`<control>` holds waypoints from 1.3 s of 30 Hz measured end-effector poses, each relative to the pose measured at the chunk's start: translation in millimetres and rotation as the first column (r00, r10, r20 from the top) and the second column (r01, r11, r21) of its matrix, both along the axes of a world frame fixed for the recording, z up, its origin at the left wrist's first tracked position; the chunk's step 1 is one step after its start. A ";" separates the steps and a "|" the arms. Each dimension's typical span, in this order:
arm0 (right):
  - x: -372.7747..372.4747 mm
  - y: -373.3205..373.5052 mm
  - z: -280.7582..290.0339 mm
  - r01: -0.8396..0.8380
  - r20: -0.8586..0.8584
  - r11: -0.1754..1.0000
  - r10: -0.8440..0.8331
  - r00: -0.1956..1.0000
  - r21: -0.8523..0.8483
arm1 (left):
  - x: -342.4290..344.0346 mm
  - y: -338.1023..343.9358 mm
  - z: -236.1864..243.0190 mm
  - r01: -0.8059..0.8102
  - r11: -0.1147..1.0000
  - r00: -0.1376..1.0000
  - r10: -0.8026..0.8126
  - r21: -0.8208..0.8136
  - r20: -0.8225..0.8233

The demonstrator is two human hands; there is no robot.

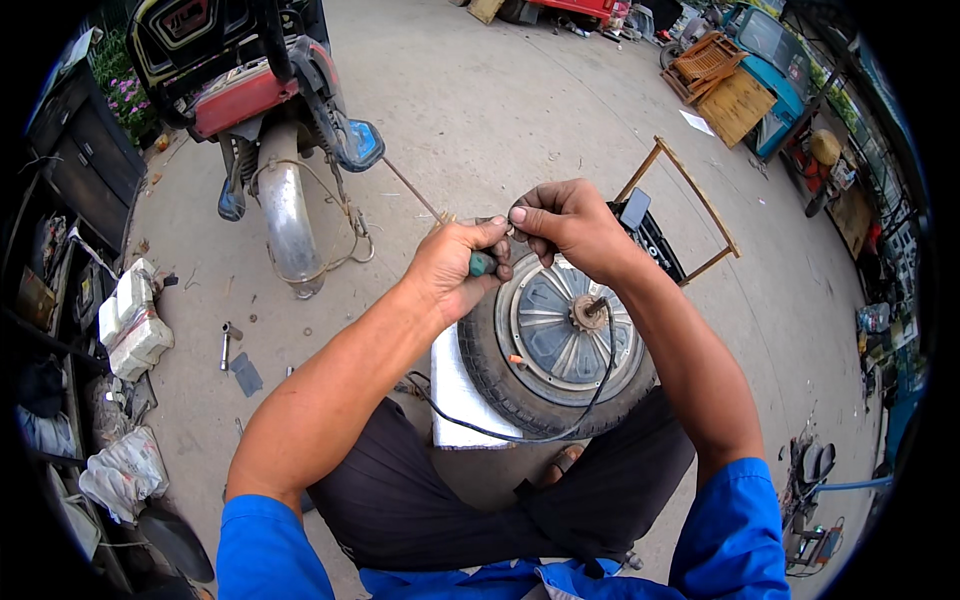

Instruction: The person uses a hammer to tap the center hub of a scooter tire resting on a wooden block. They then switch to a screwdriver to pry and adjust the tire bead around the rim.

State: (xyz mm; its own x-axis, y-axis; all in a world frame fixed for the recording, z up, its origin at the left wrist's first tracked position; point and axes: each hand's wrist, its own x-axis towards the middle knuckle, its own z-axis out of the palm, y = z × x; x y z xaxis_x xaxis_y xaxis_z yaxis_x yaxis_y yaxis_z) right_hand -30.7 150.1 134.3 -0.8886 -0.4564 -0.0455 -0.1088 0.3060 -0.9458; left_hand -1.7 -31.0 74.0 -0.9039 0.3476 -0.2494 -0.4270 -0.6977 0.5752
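Note:
My left hand (455, 262) is closed round the green handle of a screwdriver (483, 264); its thin shaft sticks out past the hand, up and to the left. My right hand (565, 228) is closed in a pinch close beside the left fingertips, and what it holds is too small to make out. Below both hands lies a hub-motor wheel (560, 345) with a black tyre, its axle and small toothed sprocket pointing up. A black cable (610, 370) runs from the axle across the tyre. Under the wheel's left side shows a white block (452, 390).
A black toolbox (655, 245) with a wooden frame handle and a phone stands beyond the wheel. At the left are a red vehicle with a metal mudguard (290, 225), a socket wrench (227, 346), a grey plate (246, 376) and a white foam block (137, 325).

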 end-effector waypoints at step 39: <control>26.2 -2.5 -79.4 -0.183 -0.140 0.389 0.668 0.731 0.903 | -2.2 -10.1 10.5 -0.035 0.998 0.997 0.030 0.061 0.067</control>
